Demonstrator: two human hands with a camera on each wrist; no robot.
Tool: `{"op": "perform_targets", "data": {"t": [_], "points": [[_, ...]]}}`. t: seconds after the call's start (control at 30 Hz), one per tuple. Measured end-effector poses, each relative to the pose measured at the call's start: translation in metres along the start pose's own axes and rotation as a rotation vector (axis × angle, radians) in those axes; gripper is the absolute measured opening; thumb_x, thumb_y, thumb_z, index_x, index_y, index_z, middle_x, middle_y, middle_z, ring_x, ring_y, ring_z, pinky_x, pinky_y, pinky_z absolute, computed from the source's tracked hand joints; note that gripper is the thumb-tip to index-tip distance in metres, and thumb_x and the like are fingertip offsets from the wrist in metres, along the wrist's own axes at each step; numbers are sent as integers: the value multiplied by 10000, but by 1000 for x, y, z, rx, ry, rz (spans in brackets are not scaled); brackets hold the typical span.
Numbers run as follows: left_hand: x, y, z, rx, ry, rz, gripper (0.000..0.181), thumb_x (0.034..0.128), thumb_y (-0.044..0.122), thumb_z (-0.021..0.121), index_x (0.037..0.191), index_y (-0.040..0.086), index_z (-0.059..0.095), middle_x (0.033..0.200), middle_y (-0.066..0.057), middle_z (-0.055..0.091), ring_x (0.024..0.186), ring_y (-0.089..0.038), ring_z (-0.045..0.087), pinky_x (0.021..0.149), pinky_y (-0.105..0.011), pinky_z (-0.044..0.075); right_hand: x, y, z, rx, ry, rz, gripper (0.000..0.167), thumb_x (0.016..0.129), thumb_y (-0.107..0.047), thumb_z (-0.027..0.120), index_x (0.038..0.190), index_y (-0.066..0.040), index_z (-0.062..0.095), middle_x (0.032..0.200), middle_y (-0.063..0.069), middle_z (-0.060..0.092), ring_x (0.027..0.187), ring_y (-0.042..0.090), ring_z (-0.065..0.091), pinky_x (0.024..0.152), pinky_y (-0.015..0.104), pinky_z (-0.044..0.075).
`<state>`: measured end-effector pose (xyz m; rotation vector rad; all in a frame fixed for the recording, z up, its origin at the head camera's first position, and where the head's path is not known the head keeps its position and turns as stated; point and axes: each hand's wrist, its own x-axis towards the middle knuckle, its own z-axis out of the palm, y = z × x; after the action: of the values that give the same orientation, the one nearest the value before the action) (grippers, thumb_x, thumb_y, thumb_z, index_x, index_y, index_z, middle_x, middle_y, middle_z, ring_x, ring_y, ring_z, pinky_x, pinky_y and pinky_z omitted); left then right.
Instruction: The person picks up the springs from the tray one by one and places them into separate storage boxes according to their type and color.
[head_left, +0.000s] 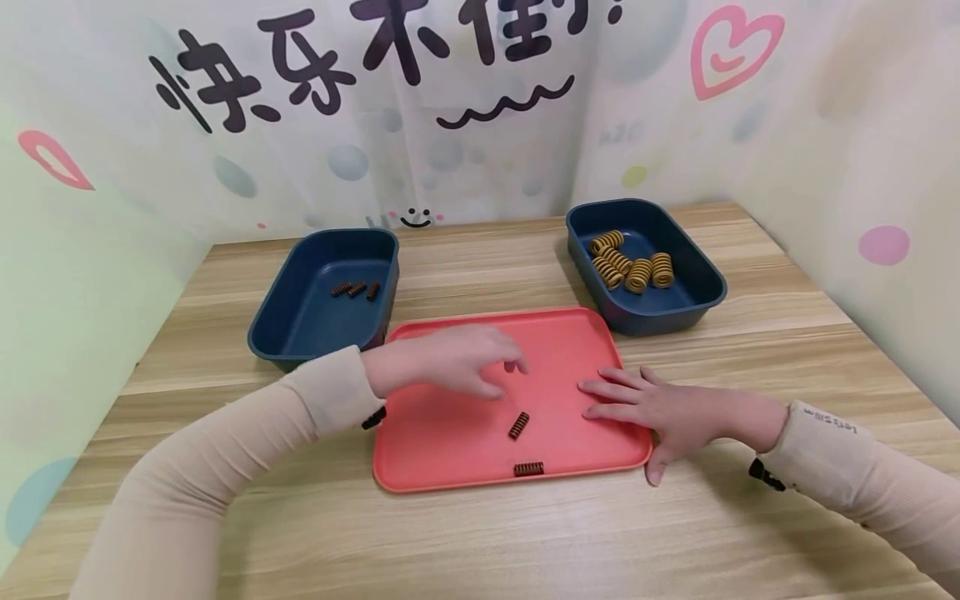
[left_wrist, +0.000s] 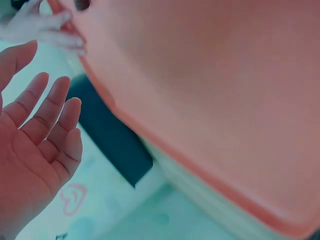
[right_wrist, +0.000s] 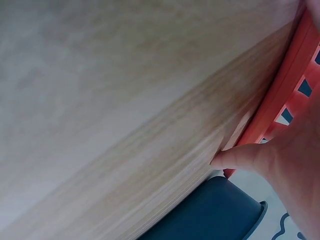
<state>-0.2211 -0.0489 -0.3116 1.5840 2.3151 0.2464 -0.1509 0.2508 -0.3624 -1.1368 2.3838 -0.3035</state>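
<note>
Above the red tray [head_left: 450,433] hovers my left hand [head_left: 468,358], its fingers loosely bent and nothing in them; the left wrist view shows the bare palm [left_wrist: 35,155]. Two small dark brown springs lie on the tray: one spring [head_left: 519,425] slants just below that hand, and another spring [head_left: 528,468] lies along the near rim. My right hand [head_left: 667,412] rests spread on the tray's right edge, fingers over the rim and thumb [right_wrist: 240,157] on the table side.
At the back left, a blue bin [head_left: 300,308] holds several small brown springs [head_left: 357,289]. A second blue bin [head_left: 652,321] at the back right contains several larger yellow springs [head_left: 637,275]. Both stand on a wood-grain table [head_left: 480,550] before a printed curtain [head_left: 480,150].
</note>
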Motion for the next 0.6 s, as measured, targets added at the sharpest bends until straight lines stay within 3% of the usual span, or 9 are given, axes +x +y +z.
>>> {"op": "perform_targets", "data": {"t": [0.27,0.6], "points": [[7,11,22,41,-68,-19,364,813,290,681,1146,165,602,1067,34,603,973,-92,517,856,-252,433,0,0,1,-16,6,-4,934,645,-649,640,1416,-219,334,1513,71,148,1357,408,54,966,714,92],[10,20,39,109,-86,-34,319,807,294,675,1101,195,601,1038,54,586,949,-103,504,899,-277,396,0,1,2,-24,11,-10,931,651,-647,637,1415,-210,334,1510,74,150,1354,409,58,966,712,103]]}}
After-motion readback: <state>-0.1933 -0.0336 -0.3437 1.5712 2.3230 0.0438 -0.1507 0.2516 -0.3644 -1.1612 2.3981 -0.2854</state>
